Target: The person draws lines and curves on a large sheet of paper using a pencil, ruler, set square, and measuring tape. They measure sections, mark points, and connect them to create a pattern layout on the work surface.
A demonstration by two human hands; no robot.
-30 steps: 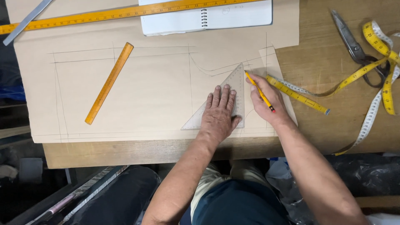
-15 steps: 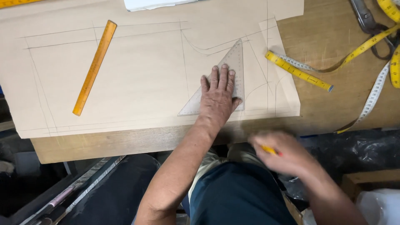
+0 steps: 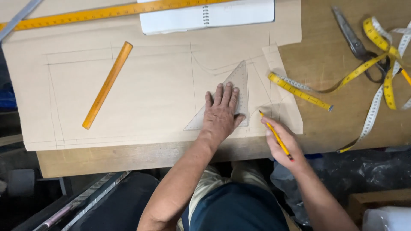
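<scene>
My left hand (image 3: 221,112) lies flat, fingers spread, on a clear triangular set square (image 3: 238,83) that rests on a large sheet of tan pattern paper (image 3: 150,85) with pencil lines drawn on it. To its right, my right hand (image 3: 283,143) grips a yellow pencil (image 3: 275,134), its tip touching the paper just right of the set square's upright edge, near the paper's lower right corner.
A short orange ruler (image 3: 108,84) lies on the paper at left. A long yellow ruler (image 3: 107,12) and a spiral notebook (image 3: 207,15) sit along the far edge. Yellow and white tape measures (image 3: 376,64) and scissors (image 3: 355,42) lie on the wooden table (image 3: 342,124) at right.
My right hand, with the pencil, left the paper and dropped below the table edge, then came back up to the paper beside the set square. My left hand stayed on the set square.
</scene>
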